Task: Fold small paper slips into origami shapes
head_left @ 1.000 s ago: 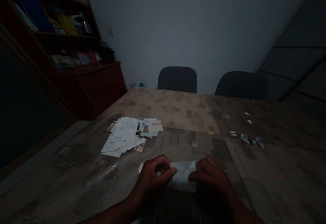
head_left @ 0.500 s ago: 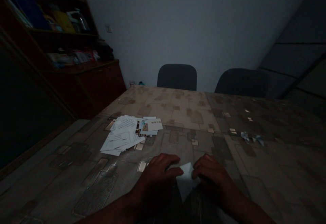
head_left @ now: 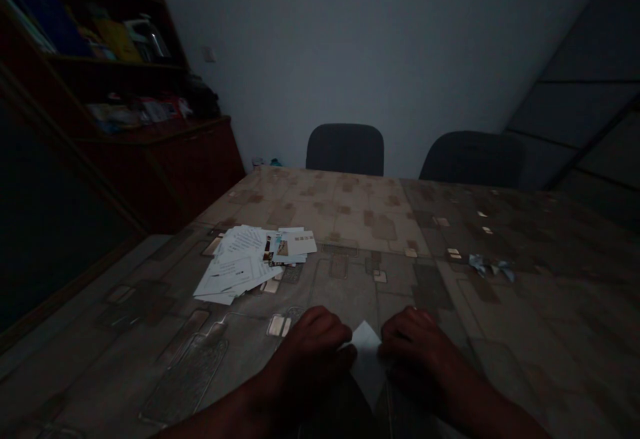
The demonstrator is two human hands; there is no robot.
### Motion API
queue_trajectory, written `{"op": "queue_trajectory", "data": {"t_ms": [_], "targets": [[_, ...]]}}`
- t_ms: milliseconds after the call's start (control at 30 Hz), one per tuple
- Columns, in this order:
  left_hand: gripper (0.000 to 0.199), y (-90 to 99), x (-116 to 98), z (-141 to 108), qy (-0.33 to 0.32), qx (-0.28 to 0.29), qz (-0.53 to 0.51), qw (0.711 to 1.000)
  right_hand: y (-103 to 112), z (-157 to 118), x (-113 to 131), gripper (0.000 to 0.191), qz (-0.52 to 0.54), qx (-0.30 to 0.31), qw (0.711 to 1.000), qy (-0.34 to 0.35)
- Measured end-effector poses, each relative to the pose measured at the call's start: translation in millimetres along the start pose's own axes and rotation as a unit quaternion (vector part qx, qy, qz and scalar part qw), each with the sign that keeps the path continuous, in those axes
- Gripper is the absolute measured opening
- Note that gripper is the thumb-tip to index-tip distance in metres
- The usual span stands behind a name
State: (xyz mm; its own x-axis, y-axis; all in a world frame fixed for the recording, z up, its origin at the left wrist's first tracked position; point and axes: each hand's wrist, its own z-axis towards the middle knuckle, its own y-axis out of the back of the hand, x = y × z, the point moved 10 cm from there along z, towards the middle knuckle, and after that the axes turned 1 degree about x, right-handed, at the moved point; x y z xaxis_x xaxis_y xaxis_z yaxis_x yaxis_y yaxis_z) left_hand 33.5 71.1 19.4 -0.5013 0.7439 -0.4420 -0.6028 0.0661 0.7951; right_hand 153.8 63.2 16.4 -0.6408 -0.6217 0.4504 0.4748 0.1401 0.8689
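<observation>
I'm seeing a pale folded paper (head_left: 369,366) showing a pointed top. My left fingers (head_left: 341,334) and right fingers (head_left: 393,338) are curling in, pinching its opposite edges.

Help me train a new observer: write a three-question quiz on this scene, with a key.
1. Which touches the white paper nearest the wearer? A, only the left hand; B, only the right hand; C, both.
2. True or false: the spread pile of sheets lies left of the hands and farther from the wearer.
3. How many chairs show beyond the table?
Key: 1, C, left hand and right hand; 2, true; 3, two.
</observation>
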Motion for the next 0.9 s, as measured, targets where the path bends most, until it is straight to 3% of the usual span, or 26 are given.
{"op": "queue_trajectory", "data": {"t_ms": [67, 267, 500, 900], "targets": [[0.019, -0.8, -3, -1, -0.011, -0.006, 0.008, 1.0, 3, -3, 3, 0.015, -0.003, -0.01, 1.0, 0.002], [0.016, -1.6, -5, -6, -0.012, -0.007, 0.023, 1.0, 6, -3, 5, 0.018, -0.001, -0.008, 1.0, -0.025], [0.012, 3.2, 3, -2, 0.04, -0.005, 0.005, 0.999, 3, 2, -2, 0.012, 0.018, 0.0, 0.997, -0.077], [0.018, 7.1, 11, 0, 0.082, -0.031, -0.011, 0.996, -1, 1, -21, 0.019, -0.01, -0.103, 0.984, -0.148]]}}
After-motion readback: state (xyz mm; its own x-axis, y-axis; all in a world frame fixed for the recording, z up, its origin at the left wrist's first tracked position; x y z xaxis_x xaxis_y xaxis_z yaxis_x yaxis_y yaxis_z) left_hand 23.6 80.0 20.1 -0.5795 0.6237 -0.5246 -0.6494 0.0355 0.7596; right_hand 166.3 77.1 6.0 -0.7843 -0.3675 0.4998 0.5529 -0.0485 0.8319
